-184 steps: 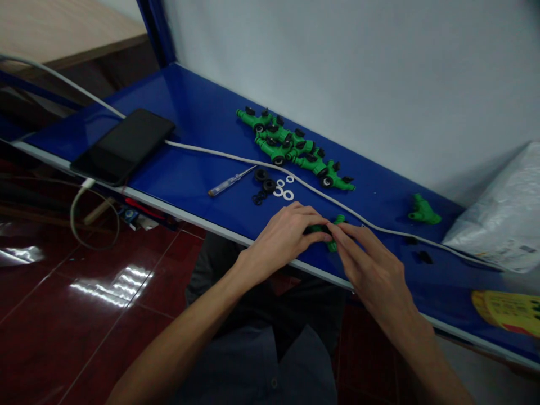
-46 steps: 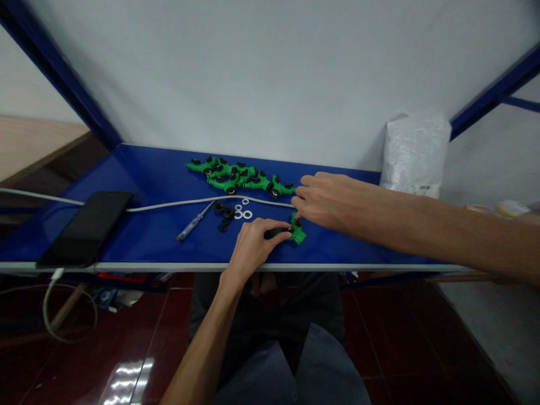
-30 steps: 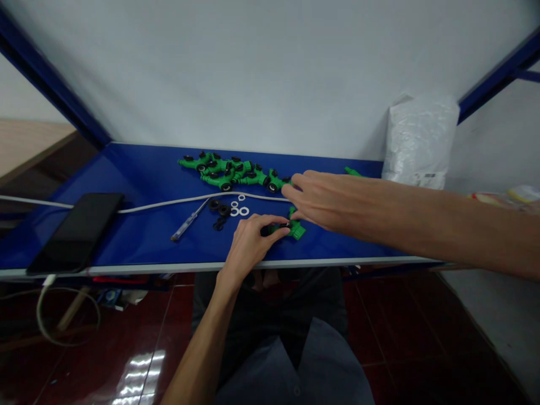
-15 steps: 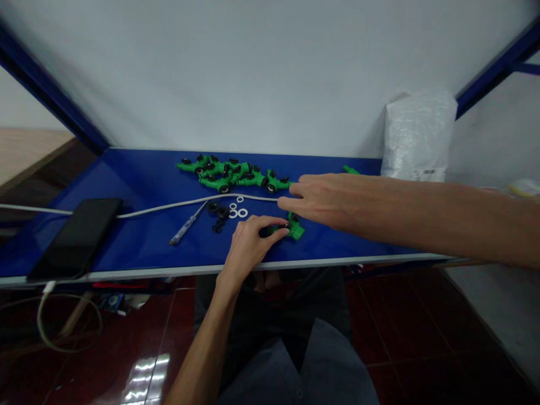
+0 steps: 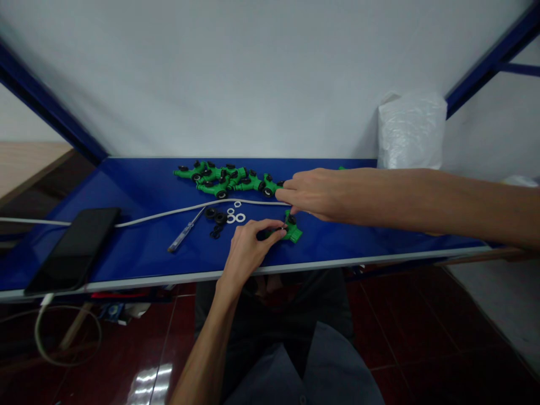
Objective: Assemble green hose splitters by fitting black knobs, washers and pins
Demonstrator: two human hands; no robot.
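Note:
My left hand (image 5: 252,242) is closed at the near part of the table, thumb and fingertips pinching a green Y-shaped hose splitter (image 5: 294,233) with black parts. The fingers cover its left side. Above it my right hand (image 5: 304,194) is closed around a screwdriver (image 5: 286,219); only a bit of its thin shaft shows, pointing down at the splitter by the left fingertips. The handle is hidden in the hand. Left of my left hand lie several white ring washers (image 5: 240,217), black rings (image 5: 220,217) and a clear-handled screwdriver (image 5: 184,235).
Several more green splitters (image 5: 215,188) lie in a heap at the back of the blue table (image 5: 139,185). A white cable (image 5: 169,214) crosses the tabletop. A black phone (image 5: 76,247) rests at the left, and a wrapped plastic package (image 5: 411,132) stands at the back right.
My right hand has come slightly left and down, and the screwdriver shaft now shows over the splitter. My left hand keeps its pinch. The whole view has shifted slightly.

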